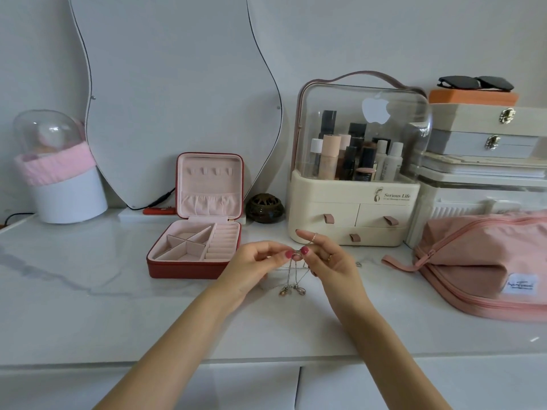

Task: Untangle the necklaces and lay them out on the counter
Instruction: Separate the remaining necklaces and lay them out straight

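Observation:
A tangle of thin necklaces (293, 279) hangs between my two hands above the white marble counter (88, 291). Small pendants (291, 290) dangle at the bottom of the chains, just over the counter. My left hand (254, 267) pinches the top of the chains with thumb and forefinger. My right hand (328, 258) pinches the same knot from the other side, its forefinger raised. A small silver piece (358, 264) lies on the counter to the right of my right hand.
An open red jewelry box (195, 250) with a pink lining stands left of my hands. A cream cosmetics organizer (355, 214) sits behind them, a pink zip bag (485, 267) to the right, a mirror (177, 99) and dark round jar (265, 208) behind.

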